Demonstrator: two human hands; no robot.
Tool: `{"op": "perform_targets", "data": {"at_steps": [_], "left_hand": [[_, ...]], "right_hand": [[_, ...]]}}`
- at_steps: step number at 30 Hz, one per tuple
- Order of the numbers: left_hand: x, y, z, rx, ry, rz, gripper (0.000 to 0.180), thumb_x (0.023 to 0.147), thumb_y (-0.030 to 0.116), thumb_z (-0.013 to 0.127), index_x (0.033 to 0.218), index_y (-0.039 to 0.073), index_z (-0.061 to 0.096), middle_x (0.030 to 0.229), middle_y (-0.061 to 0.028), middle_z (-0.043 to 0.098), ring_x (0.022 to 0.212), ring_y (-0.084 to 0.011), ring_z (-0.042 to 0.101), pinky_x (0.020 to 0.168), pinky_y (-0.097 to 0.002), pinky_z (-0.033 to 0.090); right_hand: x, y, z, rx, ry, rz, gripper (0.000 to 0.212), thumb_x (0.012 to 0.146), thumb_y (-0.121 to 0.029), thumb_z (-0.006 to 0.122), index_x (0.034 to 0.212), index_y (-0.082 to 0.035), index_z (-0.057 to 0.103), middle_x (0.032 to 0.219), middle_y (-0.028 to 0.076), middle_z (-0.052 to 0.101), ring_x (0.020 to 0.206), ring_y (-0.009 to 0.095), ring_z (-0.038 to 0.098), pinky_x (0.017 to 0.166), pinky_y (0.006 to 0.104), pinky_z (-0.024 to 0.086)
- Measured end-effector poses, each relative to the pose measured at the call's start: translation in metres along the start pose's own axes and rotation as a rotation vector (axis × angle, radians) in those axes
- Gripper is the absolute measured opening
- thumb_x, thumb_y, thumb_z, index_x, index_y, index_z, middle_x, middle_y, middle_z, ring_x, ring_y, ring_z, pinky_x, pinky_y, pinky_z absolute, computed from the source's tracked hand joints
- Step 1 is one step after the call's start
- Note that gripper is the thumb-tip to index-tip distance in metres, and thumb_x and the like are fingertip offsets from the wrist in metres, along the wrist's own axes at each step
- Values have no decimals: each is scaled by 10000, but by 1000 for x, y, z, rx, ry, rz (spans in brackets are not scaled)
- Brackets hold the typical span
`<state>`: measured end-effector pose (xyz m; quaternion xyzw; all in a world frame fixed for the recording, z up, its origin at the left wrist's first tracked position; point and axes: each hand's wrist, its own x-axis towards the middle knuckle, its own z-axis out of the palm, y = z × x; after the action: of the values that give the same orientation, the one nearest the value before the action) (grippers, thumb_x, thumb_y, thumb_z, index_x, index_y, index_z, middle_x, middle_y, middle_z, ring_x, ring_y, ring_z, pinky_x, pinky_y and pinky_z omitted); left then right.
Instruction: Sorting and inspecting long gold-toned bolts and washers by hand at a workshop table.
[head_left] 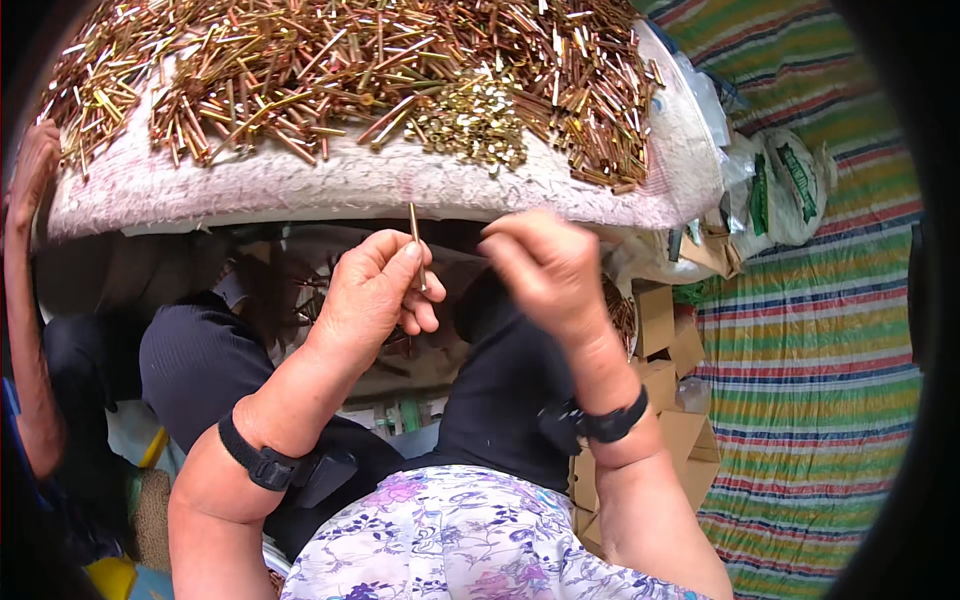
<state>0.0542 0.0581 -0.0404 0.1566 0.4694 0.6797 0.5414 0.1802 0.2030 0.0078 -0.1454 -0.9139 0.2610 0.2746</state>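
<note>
My left hand [375,290] pinches a thin brass-coloured metal rod [414,230] upright between thumb and fingers, just in front of the table edge. To its right, my right hand [545,265] is raised with fingers curled together. It is slightly blurred, and whatever it may hold is hidden. Beyond both hands, a wide heap of similar gold and coppery metal rods [290,75] covers the cloth-covered table [330,185]. A smaller pile of little gold metal pieces [470,120] lies among the rods, near the table's front edge.
Another person's hand [38,165] rests at the table's left edge. Open cardboard boxes [685,435] stand to the right of my legs. White sacks [795,185] lie beyond, on a striped sheet [810,400]. More rods [310,300] lie below, between my knees.
</note>
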Motion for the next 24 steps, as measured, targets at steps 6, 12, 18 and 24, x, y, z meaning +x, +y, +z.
{"op": "perform_targets", "data": {"at_steps": [6,12,18,24], "left_hand": [[10,0,18,92,-163,-64,202,931,249,506,947,51,543,707,-32,604,513,-80,569,455,-168,402],[16,-1,23,145,-184,-90,174,920,195,510,1007,53,559,736,-5,588,521,-48,532,450,-158,372],[20,0,24,204,-149,-65,172,915,178,521,1008,44,573,729,1,583,529,-48,537,453,-160,376],[18,-2,20,333,-135,68,167,918,186,521,999,54,584,719,12,576,539,-39,530,460,-157,375]], "right_hand": [[13,96,-66,-485,155,33,96,719,-58,640,813,-68,653,779,99,605,681,276,607,603,351,484],[28,109,-65,-792,-82,-30,56,743,-85,616,795,-81,594,788,108,555,674,296,586,587,380,477],[19,58,-52,285,137,238,126,822,8,574,933,-11,515,816,103,617,633,150,621,589,242,516],[17,21,-18,805,175,365,215,843,29,556,1039,16,469,865,111,628,681,142,633,606,230,531]]}}
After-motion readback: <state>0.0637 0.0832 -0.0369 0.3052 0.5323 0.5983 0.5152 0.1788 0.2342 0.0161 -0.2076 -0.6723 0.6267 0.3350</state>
